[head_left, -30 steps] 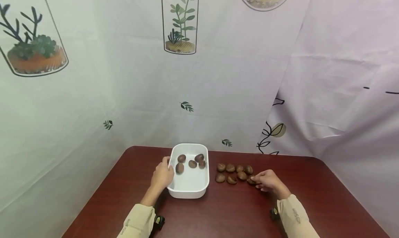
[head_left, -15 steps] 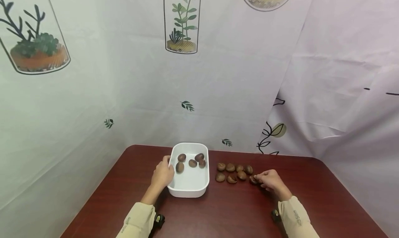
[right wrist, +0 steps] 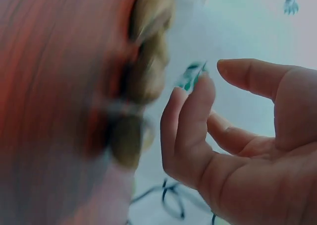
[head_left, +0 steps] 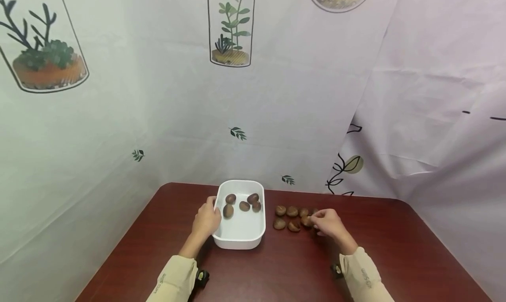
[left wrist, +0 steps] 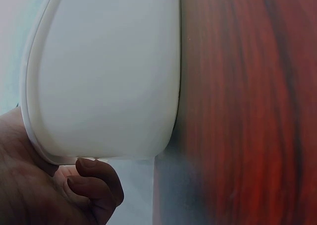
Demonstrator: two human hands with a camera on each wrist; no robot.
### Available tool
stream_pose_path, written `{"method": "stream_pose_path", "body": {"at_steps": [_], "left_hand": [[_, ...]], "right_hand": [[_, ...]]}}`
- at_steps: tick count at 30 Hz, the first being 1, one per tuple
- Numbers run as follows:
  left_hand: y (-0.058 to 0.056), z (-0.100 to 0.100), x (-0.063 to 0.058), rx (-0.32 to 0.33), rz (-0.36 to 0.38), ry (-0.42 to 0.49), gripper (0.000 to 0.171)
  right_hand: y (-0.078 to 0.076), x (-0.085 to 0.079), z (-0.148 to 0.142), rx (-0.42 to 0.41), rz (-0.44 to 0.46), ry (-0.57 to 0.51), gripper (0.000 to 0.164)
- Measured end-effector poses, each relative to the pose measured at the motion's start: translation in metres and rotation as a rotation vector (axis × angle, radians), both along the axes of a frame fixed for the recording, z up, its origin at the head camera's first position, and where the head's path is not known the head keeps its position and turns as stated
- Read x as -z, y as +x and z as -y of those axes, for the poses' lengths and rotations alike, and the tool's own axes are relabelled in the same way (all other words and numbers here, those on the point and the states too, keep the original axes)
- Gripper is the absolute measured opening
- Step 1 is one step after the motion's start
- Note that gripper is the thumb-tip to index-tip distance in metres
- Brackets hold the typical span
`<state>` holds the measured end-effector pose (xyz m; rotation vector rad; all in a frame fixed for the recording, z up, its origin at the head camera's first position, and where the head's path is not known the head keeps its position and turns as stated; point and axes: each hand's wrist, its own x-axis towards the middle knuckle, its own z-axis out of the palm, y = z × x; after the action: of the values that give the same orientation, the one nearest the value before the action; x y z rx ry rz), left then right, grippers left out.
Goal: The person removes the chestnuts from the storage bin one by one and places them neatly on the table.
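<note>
My left hand grips the left side of a white rectangular tray. In the left wrist view, curled fingers hook under the tray's rim. Several brown chestnuts lie inside, one near the left wall. To the tray's right, more chestnuts form two rough rows on the table; one in the front row looks split. My right hand hovers at the rows' right end, beside a chestnut, hiding part of that end. In the right wrist view, thumb and fingers stand apart with nothing between them, near blurred chestnuts.
The dark red wooden table has rounded far corners. A pale cloth backdrop with printed plants hangs behind and at both sides. Dark wrist devices sit by the left sleeve and the right sleeve.
My right hand first nudged the front row's rightmost chestnut slightly right, then let go and shifted left over the rows' end. The left hand and tray have stayed put.
</note>
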<state>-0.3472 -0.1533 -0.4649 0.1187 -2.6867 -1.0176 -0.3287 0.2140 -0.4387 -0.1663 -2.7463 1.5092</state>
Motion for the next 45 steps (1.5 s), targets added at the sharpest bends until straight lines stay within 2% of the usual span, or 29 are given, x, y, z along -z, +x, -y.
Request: {"method": "stream_pose_path", "body": {"at_steps": [8,10,15,17,25,34,37,41,45], "left_hand": [[-0.001,0.001,0.003,0.003,0.000,0.005,0.044],[-0.001,0.001,0.002,0.006,-0.003,0.003,0.043],[-0.001,0.001,0.000,0.006,-0.012,-0.005,0.043],[0.000,0.001,0.000,0.004,-0.014,-0.009,0.043],[0.000,0.000,0.004,-0.010,0.006,-0.006,0.043],[0.000,-0.003,0.007,0.001,-0.003,-0.012,0.044],[-0.001,-0.002,0.006,-0.003,-0.011,-0.015,0.043],[-0.001,-0.001,0.005,-0.013,-0.017,-0.022,0.043],[-0.001,-0.001,0.006,-0.011,-0.013,-0.023,0.043]], "right_hand": [[0.000,-0.013,0.066,-0.090,-0.084,-0.128,0.016],[0.000,-0.016,0.081,-0.109,-0.117,-0.115,0.017],[0.003,-0.018,0.117,-0.139,-0.264,-0.023,0.018],[0.003,-0.017,0.131,-0.159,-0.293,-0.030,0.016],[-0.002,-0.010,0.174,-0.271,-0.191,-0.126,0.026],[-0.010,-0.002,0.199,-0.305,-0.153,-0.225,0.036],[-0.015,0.001,0.206,-0.287,-0.140,-0.251,0.037],[-0.022,0.004,0.214,-0.207,-0.134,-0.209,0.035],[-0.028,0.005,0.221,-0.135,-0.102,-0.214,0.035]]}}
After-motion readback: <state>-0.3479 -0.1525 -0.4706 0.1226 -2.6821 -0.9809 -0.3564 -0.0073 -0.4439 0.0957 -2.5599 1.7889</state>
